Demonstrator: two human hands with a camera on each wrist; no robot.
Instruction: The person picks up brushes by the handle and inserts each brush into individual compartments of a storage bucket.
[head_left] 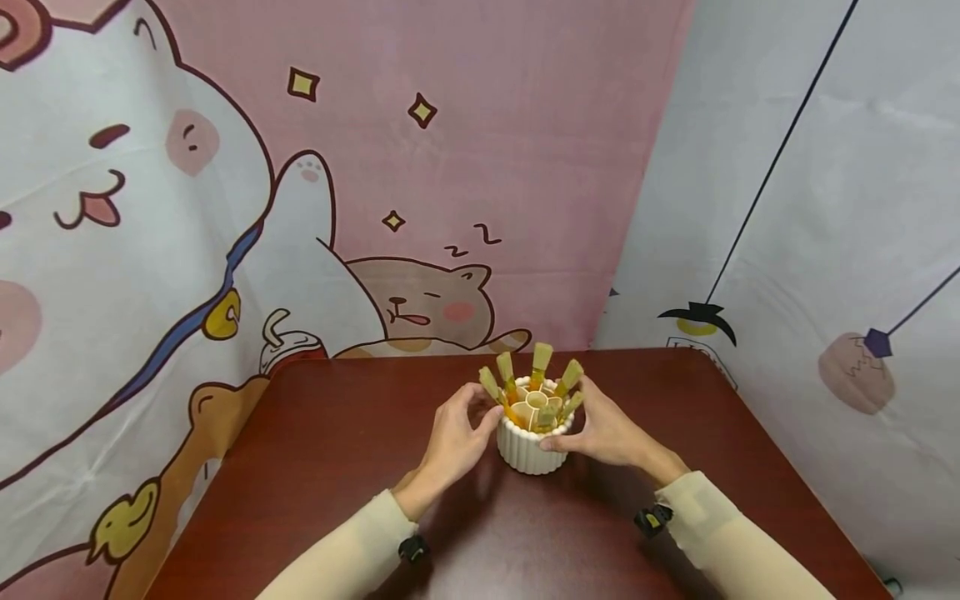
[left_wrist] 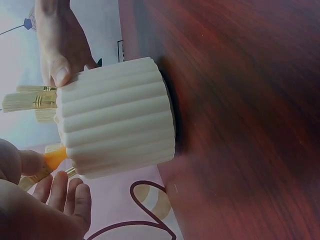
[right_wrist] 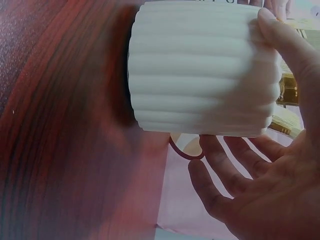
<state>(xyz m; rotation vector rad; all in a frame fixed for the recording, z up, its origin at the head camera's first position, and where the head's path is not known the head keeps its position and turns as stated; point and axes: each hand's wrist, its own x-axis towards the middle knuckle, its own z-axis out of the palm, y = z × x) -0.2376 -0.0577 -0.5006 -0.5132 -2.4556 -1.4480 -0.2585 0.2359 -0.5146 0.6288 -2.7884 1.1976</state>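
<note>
A white ribbed round brush holder [head_left: 531, 450] stands upright on the table, with several paintbrushes [head_left: 542, 360] fanned out around its rim, bristles up. My left hand [head_left: 455, 435] is at the left side of the rim. Its thumb and fingers pinch a paintbrush with an orange handle [left_wrist: 56, 157], partly hidden by the thumb in the left wrist view. On the opposite side, my right hand [head_left: 606, 429] grips the holder, thumb on the near rim. The right wrist view shows its other fingers [right_wrist: 245, 155] along the far side of the ribbed wall [right_wrist: 200, 70].
The dark red-brown table [head_left: 360, 417] extends around the holder. Behind it hangs a pink and white cloth [head_left: 525, 167] with cartoon animals, and a pale cloth [head_left: 810, 208] covers the right side. Both wrists carry small black devices [head_left: 413, 548].
</note>
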